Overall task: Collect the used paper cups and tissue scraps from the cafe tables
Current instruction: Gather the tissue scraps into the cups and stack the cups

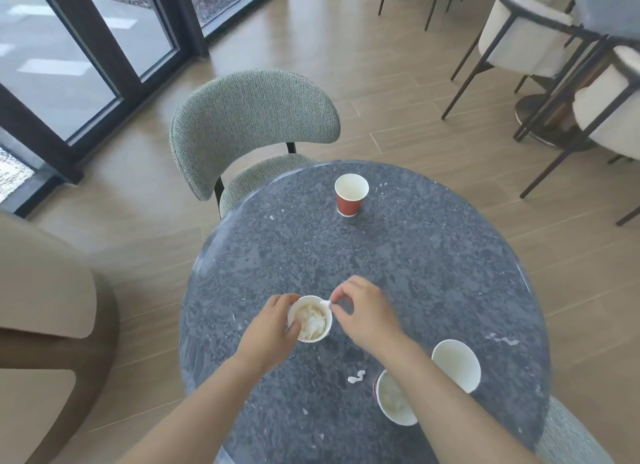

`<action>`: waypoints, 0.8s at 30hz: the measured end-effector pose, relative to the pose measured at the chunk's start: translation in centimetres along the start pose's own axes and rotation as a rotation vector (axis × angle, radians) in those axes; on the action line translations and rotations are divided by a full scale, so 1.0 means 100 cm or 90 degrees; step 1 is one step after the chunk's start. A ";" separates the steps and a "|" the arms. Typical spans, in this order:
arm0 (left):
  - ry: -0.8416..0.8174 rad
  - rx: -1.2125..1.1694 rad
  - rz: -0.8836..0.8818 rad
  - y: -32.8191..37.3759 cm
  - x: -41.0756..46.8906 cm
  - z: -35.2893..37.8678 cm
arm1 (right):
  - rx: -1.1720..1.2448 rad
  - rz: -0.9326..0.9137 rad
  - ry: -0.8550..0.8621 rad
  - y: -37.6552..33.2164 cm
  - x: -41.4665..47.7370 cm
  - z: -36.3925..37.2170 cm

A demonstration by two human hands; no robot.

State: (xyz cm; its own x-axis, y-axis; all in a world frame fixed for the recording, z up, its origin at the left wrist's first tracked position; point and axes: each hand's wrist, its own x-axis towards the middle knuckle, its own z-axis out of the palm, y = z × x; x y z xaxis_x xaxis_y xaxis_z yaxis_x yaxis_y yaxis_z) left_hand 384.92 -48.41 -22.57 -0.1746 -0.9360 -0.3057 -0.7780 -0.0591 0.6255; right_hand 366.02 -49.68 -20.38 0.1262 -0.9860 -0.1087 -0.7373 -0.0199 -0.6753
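On the round dark speckled table (415, 255), my left hand (268, 328) grips a paper cup (310, 319) that holds crumpled white tissue. My right hand (363, 311) pinches a small tissue scrap (325, 303) right above that cup's rim. An empty red paper cup (350, 194) stands upright at the far side of the table. Two more cups sit near the front right: one with tissue inside (394, 399), partly hidden by my right forearm, and one empty and tilted (457, 363). A loose tissue scrap (356, 376) lies on the table between my arms.
A grey-green upholstered chair (249, 124) is pushed in at the table's far left. A beige armchair (45, 325) stands at the left. White chairs with dark metal legs (540, 40) fill the right back. Glass doors (86, 47) run along the left wall.
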 end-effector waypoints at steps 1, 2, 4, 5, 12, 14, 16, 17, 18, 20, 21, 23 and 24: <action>0.004 0.008 0.002 0.001 -0.002 -0.002 | -0.009 -0.010 -0.020 -0.004 -0.002 0.002; 0.008 0.017 0.000 0.002 -0.005 -0.003 | -0.023 -0.014 -0.036 -0.007 -0.004 0.003; 0.015 0.038 -0.008 0.002 -0.011 -0.006 | -0.035 -0.006 -0.043 -0.007 -0.010 0.003; 0.019 0.047 -0.010 0.003 -0.015 -0.008 | -0.033 0.002 -0.039 -0.005 -0.014 0.001; 0.085 0.117 0.092 0.016 -0.044 -0.008 | -0.054 0.036 -0.061 0.025 -0.065 -0.027; 0.109 0.121 0.117 0.027 -0.054 -0.001 | -0.071 0.039 -0.074 0.033 -0.081 -0.033; 0.113 0.127 0.140 0.038 -0.064 0.008 | -0.088 0.036 -0.083 0.040 -0.093 -0.036; 0.101 0.136 0.152 0.043 -0.069 0.014 | -0.098 0.029 -0.087 0.042 -0.099 -0.037; 0.079 0.151 0.163 0.046 -0.073 0.021 | -0.108 0.021 -0.091 0.044 -0.104 -0.038; 0.017 0.191 0.180 0.050 -0.080 0.036 | -0.119 0.004 -0.093 0.047 -0.113 -0.038; -0.013 0.206 0.182 0.051 -0.082 0.044 | -0.121 -0.004 -0.093 0.048 -0.116 -0.038; -0.061 0.231 0.175 0.053 -0.084 0.057 | -0.126 -0.019 -0.093 0.049 -0.121 -0.038; -0.078 0.246 0.167 0.053 -0.084 0.062 | -0.127 -0.022 -0.095 0.050 -0.122 -0.038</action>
State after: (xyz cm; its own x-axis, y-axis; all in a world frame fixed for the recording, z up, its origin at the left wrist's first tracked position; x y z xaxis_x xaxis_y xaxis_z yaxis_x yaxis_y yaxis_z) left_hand 378.48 -38.75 -21.17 -0.4468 -0.8529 -0.2699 -0.8613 0.3286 0.3875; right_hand 358.28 -38.33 -19.62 0.2398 -0.9491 -0.2044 -0.8455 -0.1007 -0.5244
